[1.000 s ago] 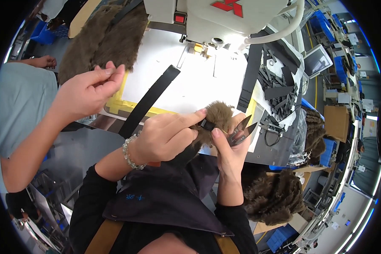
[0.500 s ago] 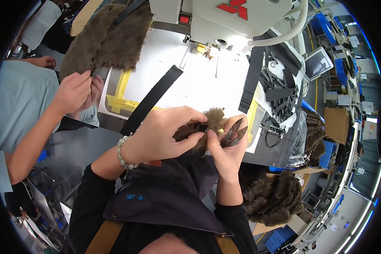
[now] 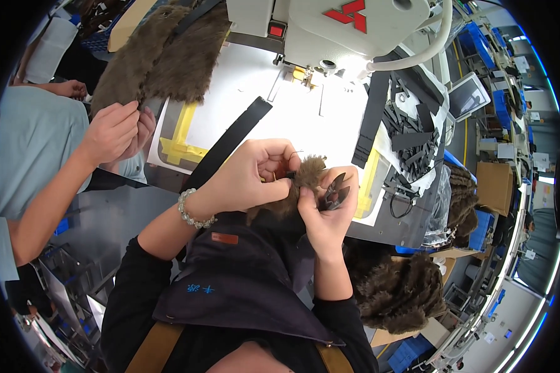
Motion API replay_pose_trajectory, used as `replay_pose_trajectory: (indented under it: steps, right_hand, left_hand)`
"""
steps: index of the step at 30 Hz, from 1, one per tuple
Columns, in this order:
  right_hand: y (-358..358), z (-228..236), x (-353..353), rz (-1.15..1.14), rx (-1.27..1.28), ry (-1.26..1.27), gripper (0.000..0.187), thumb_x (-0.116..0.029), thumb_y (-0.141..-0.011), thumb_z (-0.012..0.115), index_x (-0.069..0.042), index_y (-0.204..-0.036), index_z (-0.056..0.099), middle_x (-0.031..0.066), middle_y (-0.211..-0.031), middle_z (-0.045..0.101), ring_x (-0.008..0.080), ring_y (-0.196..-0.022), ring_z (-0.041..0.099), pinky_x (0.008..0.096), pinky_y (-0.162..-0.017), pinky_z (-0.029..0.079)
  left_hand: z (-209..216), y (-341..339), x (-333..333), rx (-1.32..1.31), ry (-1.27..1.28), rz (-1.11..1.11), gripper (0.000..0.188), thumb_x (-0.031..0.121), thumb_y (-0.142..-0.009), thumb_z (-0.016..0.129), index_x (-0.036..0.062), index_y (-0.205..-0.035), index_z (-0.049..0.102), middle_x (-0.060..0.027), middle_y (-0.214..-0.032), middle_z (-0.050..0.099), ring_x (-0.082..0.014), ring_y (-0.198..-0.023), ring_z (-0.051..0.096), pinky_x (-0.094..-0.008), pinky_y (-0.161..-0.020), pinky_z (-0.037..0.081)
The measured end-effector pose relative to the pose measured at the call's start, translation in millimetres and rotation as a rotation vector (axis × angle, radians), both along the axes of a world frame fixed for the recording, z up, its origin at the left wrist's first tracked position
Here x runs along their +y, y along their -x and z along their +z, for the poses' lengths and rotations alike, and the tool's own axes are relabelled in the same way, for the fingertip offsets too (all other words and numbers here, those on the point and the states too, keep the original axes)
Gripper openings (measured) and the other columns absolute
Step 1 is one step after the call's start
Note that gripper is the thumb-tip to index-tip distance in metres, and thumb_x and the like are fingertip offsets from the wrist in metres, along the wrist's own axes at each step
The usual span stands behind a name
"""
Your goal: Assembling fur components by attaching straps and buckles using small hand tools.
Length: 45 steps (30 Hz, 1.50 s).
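Note:
A small piece of brown fur (image 3: 310,171) is held up between my two hands, in front of the machine's bed. My left hand (image 3: 246,174), with a beaded bracelet at the wrist, is closed at the fur's left edge, thumb against it and fingers curled above. A dark bit shows at its fingertips, too small to make out. My right hand (image 3: 330,217) pinches the fur with its thumb. Small metal thread snips (image 3: 335,194) also lie in that hand, blades pointing up and away. More fur hangs below, partly hidden by my left hand.
A white sewing machine (image 3: 348,31) stands ahead over a lit white bed (image 3: 242,74). A black strap (image 3: 233,140) slants across the bed's left side. Black scraps (image 3: 410,130) are heaped at right. A co-worker's hands (image 3: 115,130) hold a large fur (image 3: 180,56) at left. Fur pieces (image 3: 401,292) are piled lower right.
My left hand's fingers have lifted and curled back from the fur's top. My right hand, with the fur and snips, has shifted slightly left; the snips have turned a little.

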State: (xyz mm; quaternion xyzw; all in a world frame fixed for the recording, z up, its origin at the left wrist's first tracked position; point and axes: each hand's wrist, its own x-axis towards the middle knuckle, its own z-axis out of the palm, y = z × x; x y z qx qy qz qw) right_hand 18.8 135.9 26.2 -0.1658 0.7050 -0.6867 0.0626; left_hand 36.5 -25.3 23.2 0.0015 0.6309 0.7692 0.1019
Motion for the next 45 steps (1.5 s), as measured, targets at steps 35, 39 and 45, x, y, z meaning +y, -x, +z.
replay_pose_trajectory:
  steps: [35, 39, 45]
  right_hand:
    - [-8, -11, 7, -0.151, -0.126, 0.132, 0.03, 0.006, -0.074, 0.061, -0.004, -0.097, 0.043, 0.0013, -0.086, 0.044, 0.0048, -0.073, 0.041, 0.0174, -0.062, 0.035]
    - [-7, -9, 6, -0.143, -0.145, 0.154, 0.033, 0.003, -0.074, 0.065, -0.004, -0.098, 0.044, 0.0016, -0.088, 0.047, 0.0059, -0.077, 0.044, 0.0188, -0.068, 0.037]
    - [-10, -13, 10, -0.108, -0.347, 0.187, 0.039, 0.0, -0.071, 0.073, -0.004, -0.099, 0.046, -0.0005, -0.085, 0.048, 0.0055, -0.077, 0.045, 0.0193, -0.069, 0.038]
  left_hand:
    - [-3, -17, 9, 0.209, 0.159, -0.077, 0.024, 0.0, -0.079, 0.061, 0.0015, -0.102, 0.053, -0.0012, -0.085, 0.054, -0.0071, -0.073, 0.05, -0.0229, -0.067, 0.044]
    - [-1, -19, 17, 0.521, 0.546, 0.078, 0.028, 0.0, -0.076, 0.063, 0.0003, -0.102, 0.053, -0.0095, -0.082, 0.059, -0.0175, -0.07, 0.06, -0.0282, -0.064, 0.049]
    - [-4, -21, 21, 0.568, 0.664, 0.16, 0.031, -0.003, -0.076, 0.061, -0.0001, -0.105, 0.051, -0.0122, -0.086, 0.06, -0.0228, -0.073, 0.063, -0.03, -0.063, 0.05]
